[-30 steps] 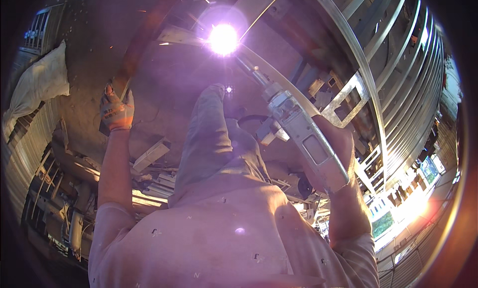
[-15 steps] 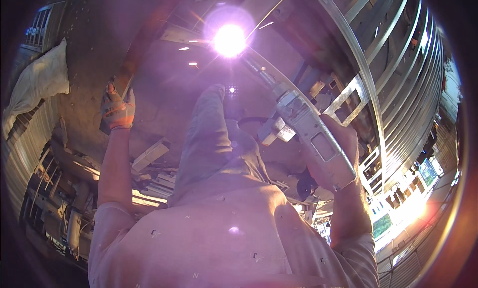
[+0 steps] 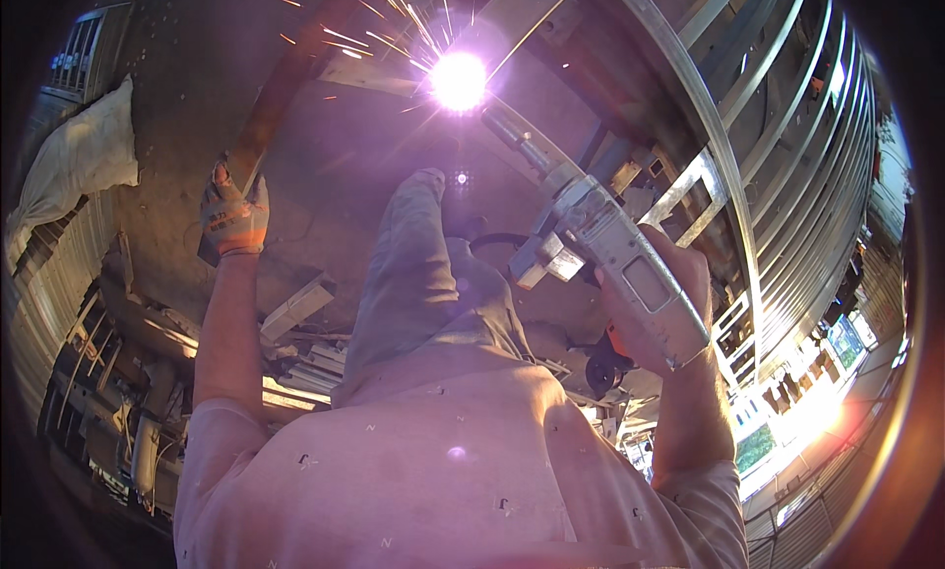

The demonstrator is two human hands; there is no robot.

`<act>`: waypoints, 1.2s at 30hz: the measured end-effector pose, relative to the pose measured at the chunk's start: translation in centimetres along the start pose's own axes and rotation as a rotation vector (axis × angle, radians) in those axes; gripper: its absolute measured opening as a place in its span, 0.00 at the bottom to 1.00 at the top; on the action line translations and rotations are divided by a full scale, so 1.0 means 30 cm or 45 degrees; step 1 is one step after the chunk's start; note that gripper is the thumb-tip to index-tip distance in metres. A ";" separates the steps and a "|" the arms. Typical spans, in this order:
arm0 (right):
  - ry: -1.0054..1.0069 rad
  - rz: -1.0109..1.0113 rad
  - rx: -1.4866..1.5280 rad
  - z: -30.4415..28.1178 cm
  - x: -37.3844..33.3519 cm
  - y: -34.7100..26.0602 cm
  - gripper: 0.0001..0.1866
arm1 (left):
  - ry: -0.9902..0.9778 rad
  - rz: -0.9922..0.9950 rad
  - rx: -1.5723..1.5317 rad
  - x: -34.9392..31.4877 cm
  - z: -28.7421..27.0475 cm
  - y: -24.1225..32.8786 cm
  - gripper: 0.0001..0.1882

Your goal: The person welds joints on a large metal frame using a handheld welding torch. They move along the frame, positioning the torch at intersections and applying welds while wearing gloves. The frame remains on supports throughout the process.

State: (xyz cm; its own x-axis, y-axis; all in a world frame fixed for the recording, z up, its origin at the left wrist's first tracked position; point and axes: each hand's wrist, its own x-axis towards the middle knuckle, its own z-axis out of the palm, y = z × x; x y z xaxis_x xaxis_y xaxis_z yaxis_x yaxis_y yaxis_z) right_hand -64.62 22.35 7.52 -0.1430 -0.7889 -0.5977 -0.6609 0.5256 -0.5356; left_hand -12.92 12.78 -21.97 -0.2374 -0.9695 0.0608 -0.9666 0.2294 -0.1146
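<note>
Around the work, we see a curved metal frame with many parallel bars (image 3: pixel 730 165) filling the right side of the frame, close beside the right arm. A pale sack (image 3: pixel 84 146) lies at the upper left, above ribbed sheeting (image 3: pixel 49 264). A box-shaped offcut (image 3: pixel 297 308) rests on the floor (image 3: pixel 305 215) left of centre, near a heap of strips (image 3: pixel 315 367). Our trouser leg (image 3: pixel 399 259) reaches up the middle, between the two hands and below the weld glow (image 3: pixel 459 81).

Our left hand (image 3: pixel 234 215), gloved in grey and orange, is raised at the left on a nearly upright forearm, its fingers closed around the lower end of a long dark strip (image 3: pixel 281 101) that slants up and right. Our right hand (image 3: pixel 686 269) is at right of centre with the elbow bent, its fingers wrapped around the welding torch (image 3: pixel 630 259); the torch slants up and left, its nozzle toward the glow, and sparks (image 3: pixel 349 42) fly up and left.

The glare hides the nozzle's tip and the spot being welded. The torch body covers part of the right hand, and the strip's far end fades into shadow near the top edge.
</note>
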 end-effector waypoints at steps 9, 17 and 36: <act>0.060 0.001 -0.058 0.016 -0.004 0.013 0.13 | -0.022 -0.008 0.040 0.001 -0.005 0.002 0.40; 0.078 0.002 0.000 0.016 -0.004 -0.003 0.15 | -0.040 -0.025 0.064 -0.003 0.006 -0.004 0.41; 0.660 0.601 0.686 -0.151 -0.587 0.303 0.14 | -0.473 -0.091 -0.055 -0.002 0.016 -0.003 0.51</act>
State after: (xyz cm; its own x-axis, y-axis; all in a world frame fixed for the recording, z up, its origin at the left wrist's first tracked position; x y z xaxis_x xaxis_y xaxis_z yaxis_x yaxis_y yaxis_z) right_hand -71.46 39.57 15.87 -0.7157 -0.4282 -0.5518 -0.0305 0.8084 -0.5878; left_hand -12.76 12.78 -22.45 -0.1251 -0.9465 -0.2976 -0.9845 0.1556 -0.0809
